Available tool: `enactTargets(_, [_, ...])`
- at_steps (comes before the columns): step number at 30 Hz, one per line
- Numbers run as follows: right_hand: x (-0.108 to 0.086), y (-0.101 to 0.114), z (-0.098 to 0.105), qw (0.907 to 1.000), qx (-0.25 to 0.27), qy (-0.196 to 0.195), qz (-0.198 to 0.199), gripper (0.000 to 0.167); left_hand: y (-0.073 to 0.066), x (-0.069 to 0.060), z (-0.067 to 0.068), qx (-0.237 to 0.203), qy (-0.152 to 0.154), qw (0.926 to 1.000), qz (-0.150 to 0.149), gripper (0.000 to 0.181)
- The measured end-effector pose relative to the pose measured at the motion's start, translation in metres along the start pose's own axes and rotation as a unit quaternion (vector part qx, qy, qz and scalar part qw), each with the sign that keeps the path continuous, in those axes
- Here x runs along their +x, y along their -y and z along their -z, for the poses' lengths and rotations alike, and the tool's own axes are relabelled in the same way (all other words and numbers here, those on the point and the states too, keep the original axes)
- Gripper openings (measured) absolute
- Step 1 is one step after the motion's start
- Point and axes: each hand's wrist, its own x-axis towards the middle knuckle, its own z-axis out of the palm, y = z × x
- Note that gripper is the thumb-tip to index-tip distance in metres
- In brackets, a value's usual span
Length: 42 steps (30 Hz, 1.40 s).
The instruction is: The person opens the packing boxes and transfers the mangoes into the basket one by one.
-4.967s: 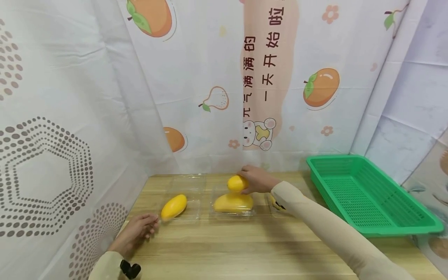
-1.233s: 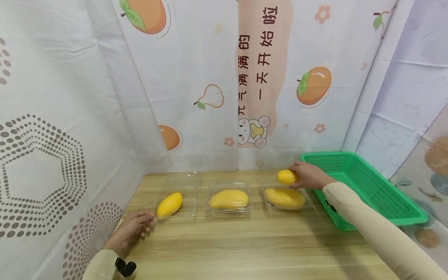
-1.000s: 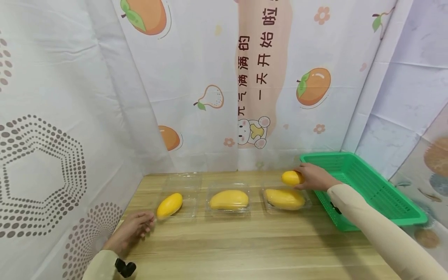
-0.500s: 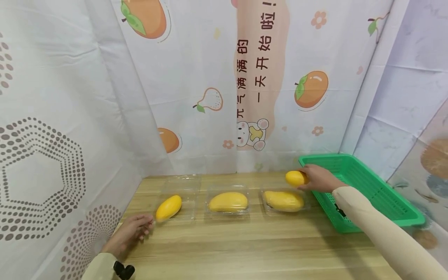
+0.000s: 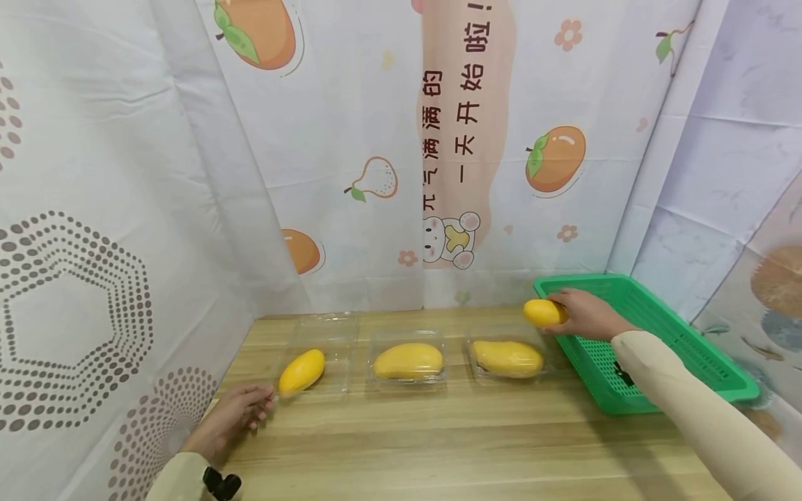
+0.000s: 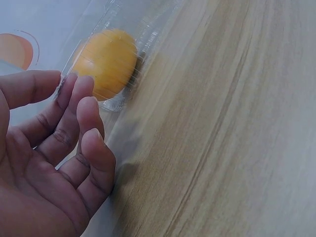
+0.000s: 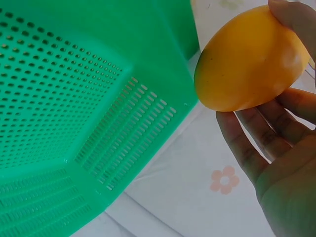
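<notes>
My right hand (image 5: 589,315) grips a yellow mango (image 5: 544,313) above the left rim of the green basket (image 5: 583,376); the right wrist view shows the mango (image 7: 249,59) between thumb and fingers. At the left, my left hand (image 5: 234,417) is beside an open clear container holding a mango (image 5: 302,371). In the left wrist view, thumb and forefinger of the left hand (image 6: 54,143) pinch that container's edge, with the mango (image 6: 109,61) just beyond.
Two more clear containers stand in a row on the wooden table (image 5: 401,445), with a yellow mango (image 5: 409,360) in the middle one and another mango (image 5: 507,358) in the right one. A printed curtain (image 5: 351,229) hangs behind.
Over the five seconds, the right hand has carried its mango from above the middle container rightward to the basket's edge. The left hand has stayed at the left container.
</notes>
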Motion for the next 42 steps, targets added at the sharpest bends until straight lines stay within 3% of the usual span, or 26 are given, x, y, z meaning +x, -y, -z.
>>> enactTargets(9, [-0.017,-0.002,0.012,0.9998,0.013,-0.005,-0.012,0.068,0.000,0.000,-0.001,-0.006,0.000,1.0000,0.003,0.036])
enactTargets(22, [-0.041,-0.022,0.014,0.9996,0.006,-0.010,-0.027,0.066,0.000,0.000,-0.002,-0.008,0.004,0.9999,-0.006,0.035])
enactTargets(30, [-0.054,-0.034,0.012,0.9991,0.009,-0.004,-0.040,0.066,-0.002,-0.001,0.000,-0.017,0.021,0.9996,-0.007,0.032])
enactTargets(37, [-0.066,-0.044,0.008,0.9984,0.005,0.007,-0.056,0.068,0.000,-0.002,-0.001,-0.018,0.011,0.9998,0.002,0.032])
enactTargets(42, [-0.071,-0.050,0.006,0.9986,0.006,0.011,-0.051,0.059,0.000,-0.003,0.000,-0.021,0.013,0.9997,-0.001,0.031])
